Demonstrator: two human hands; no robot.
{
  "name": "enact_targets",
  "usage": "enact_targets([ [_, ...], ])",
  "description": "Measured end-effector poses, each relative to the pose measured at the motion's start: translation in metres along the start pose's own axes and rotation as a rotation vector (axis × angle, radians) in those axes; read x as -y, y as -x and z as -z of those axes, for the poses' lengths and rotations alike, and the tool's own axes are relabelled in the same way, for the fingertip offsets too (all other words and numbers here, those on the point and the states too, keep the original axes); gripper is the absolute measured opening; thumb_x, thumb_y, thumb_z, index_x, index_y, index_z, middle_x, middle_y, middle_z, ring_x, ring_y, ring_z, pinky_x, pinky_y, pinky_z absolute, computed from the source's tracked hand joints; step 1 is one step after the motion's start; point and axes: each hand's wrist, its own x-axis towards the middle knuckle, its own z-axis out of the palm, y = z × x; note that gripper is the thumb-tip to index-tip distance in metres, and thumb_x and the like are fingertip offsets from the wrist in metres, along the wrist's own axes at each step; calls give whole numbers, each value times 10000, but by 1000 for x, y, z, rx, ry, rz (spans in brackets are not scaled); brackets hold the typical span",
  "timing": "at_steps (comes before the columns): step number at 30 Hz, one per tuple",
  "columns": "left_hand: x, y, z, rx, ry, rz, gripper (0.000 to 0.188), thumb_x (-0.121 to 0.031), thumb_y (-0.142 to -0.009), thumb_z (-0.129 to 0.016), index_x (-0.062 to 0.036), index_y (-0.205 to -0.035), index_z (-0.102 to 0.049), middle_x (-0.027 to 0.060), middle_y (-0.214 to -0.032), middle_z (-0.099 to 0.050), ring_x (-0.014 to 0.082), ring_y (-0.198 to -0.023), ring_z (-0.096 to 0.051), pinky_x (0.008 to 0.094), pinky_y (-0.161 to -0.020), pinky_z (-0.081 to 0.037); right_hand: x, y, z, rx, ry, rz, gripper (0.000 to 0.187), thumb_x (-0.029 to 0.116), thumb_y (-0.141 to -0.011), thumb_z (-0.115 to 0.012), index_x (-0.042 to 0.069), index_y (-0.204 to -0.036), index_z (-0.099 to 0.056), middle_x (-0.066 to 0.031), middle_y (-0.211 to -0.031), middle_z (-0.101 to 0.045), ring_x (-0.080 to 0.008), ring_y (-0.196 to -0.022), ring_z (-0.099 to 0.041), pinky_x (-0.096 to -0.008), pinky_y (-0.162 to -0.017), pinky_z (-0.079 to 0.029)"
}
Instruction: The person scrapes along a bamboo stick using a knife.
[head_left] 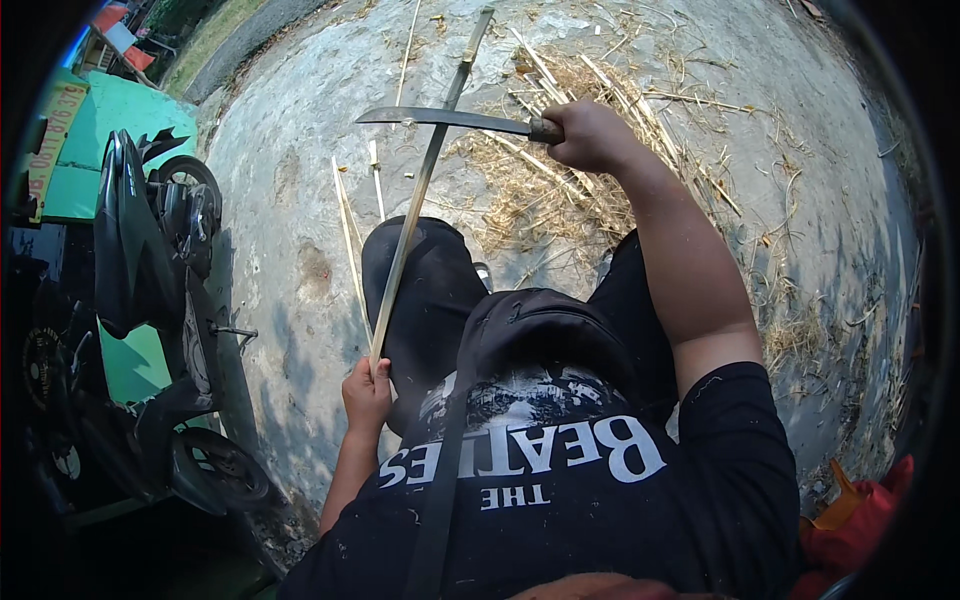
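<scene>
1. The left hand (367, 397) is closed on the near end of the strip (403, 245), thumb laid along it, just beside the left thigh (435, 285).
2. From that hand the strip slants past the left knee toward the ground's far edge, its far end free.
3. The right hand (592, 138) is curled into a fist around the handle of the knife (480, 121), apart from the strip.
4. The blade points left, crossing over the strip's far half; whether they touch, I cannot tell.
5. Shavings (510, 212) litter the ground (270, 120) below the right hand.
6. A motorbike (120, 245) stands along the ground's left edge.
</scene>
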Motion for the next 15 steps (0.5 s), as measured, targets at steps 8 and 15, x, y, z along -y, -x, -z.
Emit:
enact_targets([
  [8,-9,1,4,-12,-9,-15,389,-375,-1020,-669,-21,-858,-647,138,-602,-586,277,-548,-615,398,-547,-455,-4,-1,-2,-78,25,11,178,197,-825,-669,145,-986,-728,-119,-922,-736,-342,-895,-718,-476,-798,-565],
  [15,-12,-2,2,-28,3,-9,347,-342,-1024,-663,-25,-882,-651,122,-627,-613,274,-558,-619,392,-552,-461,-6,0,3,-26,-72,-36,211,182,-798,-680,97,-986,-721,-151,-920,-733,-333,-896,-713,-460,-792,-554],
])
